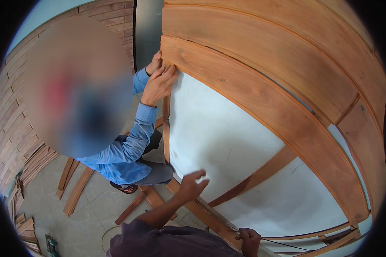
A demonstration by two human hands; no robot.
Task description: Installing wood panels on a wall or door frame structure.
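Note:
My left hand (192, 186) is raised in front of the white wall panel (227, 137), its fingers apart and holding nothing. Lower right, my right hand (249, 240) is closed beside the lower wooden rail (206, 215). A thin object pokes out near its fingers, too small to name. A wide brown wooden plank (240, 92) crosses above the white panel. At its left end a co-worker in a blue shirt presses both hands (159, 85) against the corner. A narrow dark wooden strip (257, 174) runs across the panel near my left hand.
Loose wooden strips (78, 190) lie on the tiled floor (96, 205) at the left. A green tool (51, 245) rests at the lower left. Behind the co-worker stands a wall of short wooden boards (13, 111). A dark cord (289, 244) trails right of my right hand.

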